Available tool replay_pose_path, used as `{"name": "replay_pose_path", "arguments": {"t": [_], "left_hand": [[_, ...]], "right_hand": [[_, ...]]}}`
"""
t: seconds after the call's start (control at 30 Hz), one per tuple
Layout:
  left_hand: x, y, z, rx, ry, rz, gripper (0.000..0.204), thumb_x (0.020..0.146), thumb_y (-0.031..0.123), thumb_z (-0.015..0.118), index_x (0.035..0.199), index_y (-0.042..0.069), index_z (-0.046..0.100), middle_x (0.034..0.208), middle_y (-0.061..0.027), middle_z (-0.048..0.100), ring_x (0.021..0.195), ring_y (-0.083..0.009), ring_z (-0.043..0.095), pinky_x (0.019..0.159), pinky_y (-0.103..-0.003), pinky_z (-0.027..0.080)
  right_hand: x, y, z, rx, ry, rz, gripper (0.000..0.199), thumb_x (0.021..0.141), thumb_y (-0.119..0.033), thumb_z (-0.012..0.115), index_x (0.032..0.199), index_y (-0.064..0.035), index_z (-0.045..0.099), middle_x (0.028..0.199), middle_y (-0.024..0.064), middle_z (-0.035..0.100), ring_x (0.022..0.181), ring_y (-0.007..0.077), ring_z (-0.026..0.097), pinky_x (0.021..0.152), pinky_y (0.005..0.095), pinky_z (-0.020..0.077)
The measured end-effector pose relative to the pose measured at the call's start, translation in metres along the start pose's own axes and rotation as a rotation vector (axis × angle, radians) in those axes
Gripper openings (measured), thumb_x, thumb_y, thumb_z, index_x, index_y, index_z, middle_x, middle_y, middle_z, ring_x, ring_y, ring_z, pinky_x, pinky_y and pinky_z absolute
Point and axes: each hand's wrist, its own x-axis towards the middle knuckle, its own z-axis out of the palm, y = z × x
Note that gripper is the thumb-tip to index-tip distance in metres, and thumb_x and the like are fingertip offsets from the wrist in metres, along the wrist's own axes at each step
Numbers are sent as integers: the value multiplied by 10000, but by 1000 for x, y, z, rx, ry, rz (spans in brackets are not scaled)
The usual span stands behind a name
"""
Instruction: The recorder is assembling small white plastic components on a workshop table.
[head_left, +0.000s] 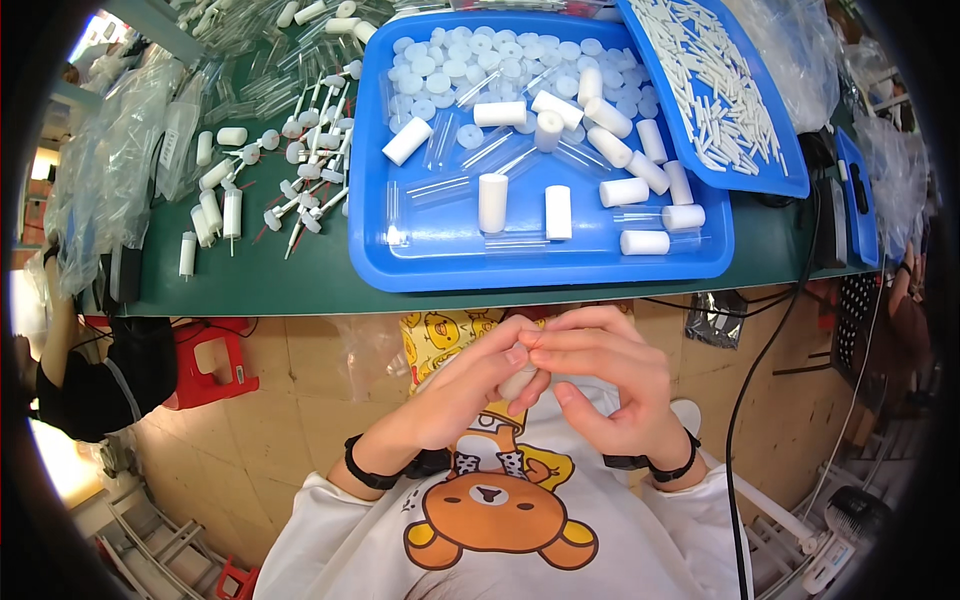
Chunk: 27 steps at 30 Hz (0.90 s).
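Note:
Close in front of my chest, below the table edge, my left hand [455, 395] is closed around a whitish cylinder [517, 381], mostly hidden by the fingers. My right hand [625, 375] comes in from the other side, its fingers long and nearly straight, fingertips touching the left fingers above the cylinder. Its thumb stands apart from the fingers. Beyond both hands, a blue tray [540, 277] holds several white cylinders [492, 203], clear thin tubes [435, 188] and translucent round discs [460, 68].
A second blue tray [800, 182] of short white sticks [720, 90] overlaps the first at right. White-and-clear stick assemblies [310, 190] lie on the green table [290, 285] at left. A black cable [765, 365] hangs at right; a red stool [235, 385] stands left, near another person [95, 380].

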Motion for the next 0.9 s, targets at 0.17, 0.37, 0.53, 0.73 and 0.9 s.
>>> {"name": "replay_pose_path", "arguments": {"t": [0.17,0.37,0.53,0.73,0.9], "left_hand": [[4,-11,-3,-6,0,-48,313,949,264,437,1111,-2,475,853,-47,482,727,-143,470,675,-263,393],[8,-28,-14,-208,-59,-75,347,970,319,413,1177,42,431,986,-33,478,835,-118,480,690,-266,416],[11,-42,-14,-225,70,-120,319,961,355,428,1106,70,434,915,-11,456,770,-92,465,644,-256,410],[14,-39,-11,-111,192,-87,269,966,340,424,994,73,440,807,21,424,695,-67,414,603,-219,375],[18,-47,-17,7,225,-33,291,977,335,397,1009,48,431,818,-5,475,673,-74,463,550,-209,398]], "right_hand": [[-20,19,22,585,89,419,401,827,-70,618,1199,-9,482,1163,118,562,1020,196,536,888,314,450],[-18,29,40,985,-7,830,455,842,-152,652,1201,-10,412,964,65,550,855,102,547,677,235,484],[-20,36,71,994,170,901,379,796,-195,713,1049,-10,500,868,30,550,733,62,540,595,207,454],[-17,46,84,1046,194,848,315,837,-81,626,1089,22,466,1040,130,589,968,171,586,816,290,490],[1,33,78,984,267,850,309,802,-111,667,1018,31,497,949,105,603,845,142,591,704,260,493]]}}
